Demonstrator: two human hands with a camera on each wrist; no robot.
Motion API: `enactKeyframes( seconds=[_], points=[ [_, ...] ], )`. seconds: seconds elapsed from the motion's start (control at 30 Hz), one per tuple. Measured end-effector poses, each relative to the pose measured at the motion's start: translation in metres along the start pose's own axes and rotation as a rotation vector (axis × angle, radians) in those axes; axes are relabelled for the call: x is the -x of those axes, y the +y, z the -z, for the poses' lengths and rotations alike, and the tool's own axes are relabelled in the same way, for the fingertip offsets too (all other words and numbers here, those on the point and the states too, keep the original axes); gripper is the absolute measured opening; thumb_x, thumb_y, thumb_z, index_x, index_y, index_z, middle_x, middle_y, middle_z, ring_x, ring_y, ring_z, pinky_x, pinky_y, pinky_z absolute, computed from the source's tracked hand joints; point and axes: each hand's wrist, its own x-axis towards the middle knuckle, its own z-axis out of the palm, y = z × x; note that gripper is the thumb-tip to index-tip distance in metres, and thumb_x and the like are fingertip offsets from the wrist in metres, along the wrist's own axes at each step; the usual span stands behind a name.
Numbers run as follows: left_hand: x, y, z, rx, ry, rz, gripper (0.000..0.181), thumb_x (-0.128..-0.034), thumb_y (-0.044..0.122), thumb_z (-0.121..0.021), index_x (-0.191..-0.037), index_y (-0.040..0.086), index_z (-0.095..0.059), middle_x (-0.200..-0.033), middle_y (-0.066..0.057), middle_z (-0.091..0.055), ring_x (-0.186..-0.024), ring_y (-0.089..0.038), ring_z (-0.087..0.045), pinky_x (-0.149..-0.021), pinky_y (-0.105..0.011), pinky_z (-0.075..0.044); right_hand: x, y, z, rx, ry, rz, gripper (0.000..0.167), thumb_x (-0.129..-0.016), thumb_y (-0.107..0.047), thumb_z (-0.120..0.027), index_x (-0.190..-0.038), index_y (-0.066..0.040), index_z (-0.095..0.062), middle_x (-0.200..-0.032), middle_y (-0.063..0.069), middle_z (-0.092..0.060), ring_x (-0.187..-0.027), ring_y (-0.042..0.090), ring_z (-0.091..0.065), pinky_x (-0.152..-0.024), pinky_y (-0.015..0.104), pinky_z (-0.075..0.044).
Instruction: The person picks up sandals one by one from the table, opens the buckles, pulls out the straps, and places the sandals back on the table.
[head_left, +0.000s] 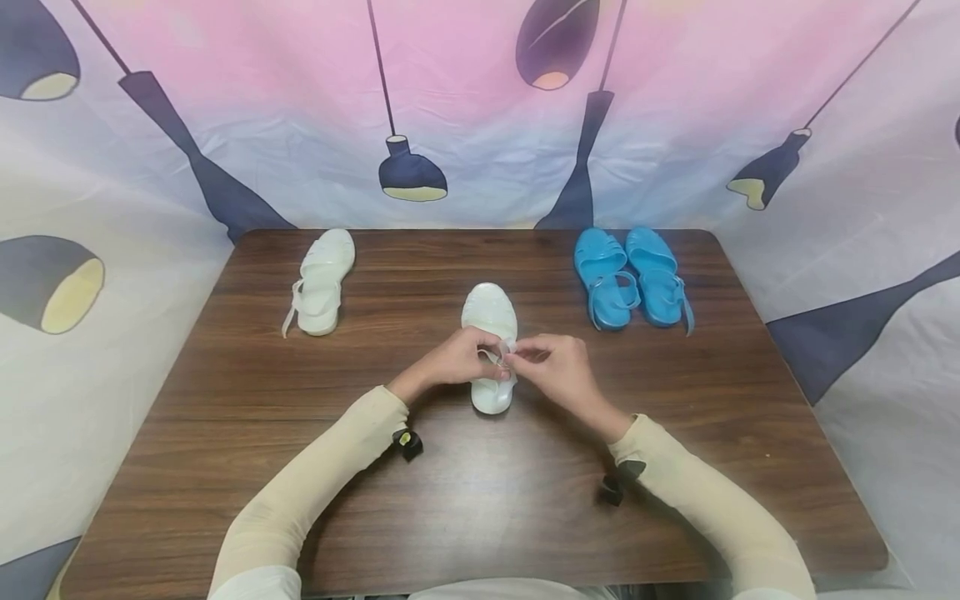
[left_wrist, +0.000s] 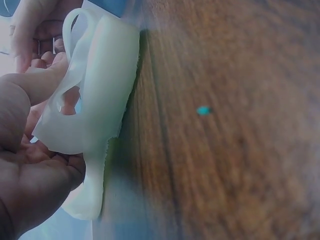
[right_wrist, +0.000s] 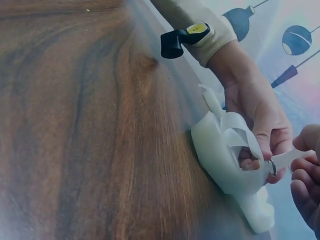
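Observation:
A white jelly sandal (head_left: 489,308) lies at the middle of the table, toe pointing away from me. My left hand (head_left: 457,358) is on its left side, thumb and fingers gripping the ankle strap by the small metal buckle (right_wrist: 272,167). From the right, my right hand (head_left: 561,371) pinches the free end of the strap (right_wrist: 289,158) between thumb and fingers. That strap end runs from the buckle to the right fingertips in the right wrist view. Some of the left fingers are behind the strap in the left wrist view.
Another white sandal (head_left: 327,267) stands at the back left of the wood-grain table (head_left: 225,467). Two blue sandals (head_left: 600,258) sit side by side at the back right. A patterned cloth (head_left: 480,100) hangs behind the table.

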Motion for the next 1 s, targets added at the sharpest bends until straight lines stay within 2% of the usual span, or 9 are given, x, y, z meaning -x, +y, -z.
enactKeyframes(
  seconds=[0.13,0.33,0.57,0.73,0.83,1.0],
  points=[
    [-0.001,0.000,0.001,-0.003,-0.011,-0.006,0.012,-0.0838,0.015,-0.085,-0.089,0.011,-0.074,-0.085,0.006,-0.072,-0.086,-0.011,-0.062,-0.080,-0.028,-0.054,0.001,0.003,0.002,0.010,0.006,-0.018,0.014,-0.083,-0.020,-0.086,-0.091,-0.010,-0.083,-0.086,0.002,-0.079,-0.070,0.008,-0.071,-0.064,0.025,-0.059],
    [-0.001,0.000,0.002,0.010,-0.020,-0.011,0.013,-0.0841,0.012,-0.084,-0.093,0.008,-0.076,-0.089,0.004,-0.074,-0.093,-0.013,-0.066,-0.087,-0.030,-0.055,0.003,0.006,0.005,0.018,-0.002,-0.018,0.013,-0.083,-0.018,-0.086,-0.091,-0.009,-0.082,-0.084,0.003,-0.078,-0.070,0.010,-0.071,-0.065,0.027,-0.060],
    [-0.002,0.001,0.003,0.006,-0.023,-0.006,0.015,-0.0831,0.013,-0.085,-0.095,0.007,-0.077,-0.090,0.002,-0.075,-0.093,-0.012,-0.067,-0.087,-0.030,-0.055,0.004,0.006,0.001,0.009,0.076,0.010,0.013,-0.081,-0.018,-0.086,-0.089,-0.008,-0.082,-0.083,0.002,-0.078,-0.068,0.009,-0.070,-0.062,0.024,-0.058],
    [-0.001,0.000,0.003,0.019,-0.023,-0.002,0.020,-0.0831,0.012,-0.085,-0.100,0.006,-0.078,-0.095,0.000,-0.076,-0.093,-0.012,-0.067,-0.085,-0.029,-0.056,0.001,0.002,0.007,0.016,0.128,0.049,0.015,-0.082,-0.017,-0.086,-0.092,-0.007,-0.081,-0.084,0.002,-0.078,-0.070,0.011,-0.070,-0.065,0.029,-0.059],
    [0.000,0.000,0.004,0.020,-0.023,0.004,0.020,-0.0837,0.012,-0.085,-0.102,0.007,-0.078,-0.097,0.001,-0.077,-0.095,-0.012,-0.066,-0.087,-0.029,-0.055,-0.001,-0.001,0.013,0.037,0.080,0.047,0.016,-0.082,-0.020,-0.086,-0.092,-0.008,-0.081,-0.084,0.001,-0.077,-0.070,0.011,-0.070,-0.066,0.031,-0.060],
    [-0.001,0.000,0.004,0.022,-0.035,-0.003,0.020,-0.0847,0.012,-0.084,-0.102,0.005,-0.077,-0.098,-0.001,-0.076,-0.095,-0.013,-0.067,-0.087,-0.029,-0.055,0.005,0.003,0.020,0.068,-0.016,-0.017,0.019,-0.083,-0.028,-0.087,-0.092,-0.012,-0.081,-0.084,-0.002,-0.076,-0.072,0.010,-0.068,-0.067,0.031,-0.059]
  ],
)
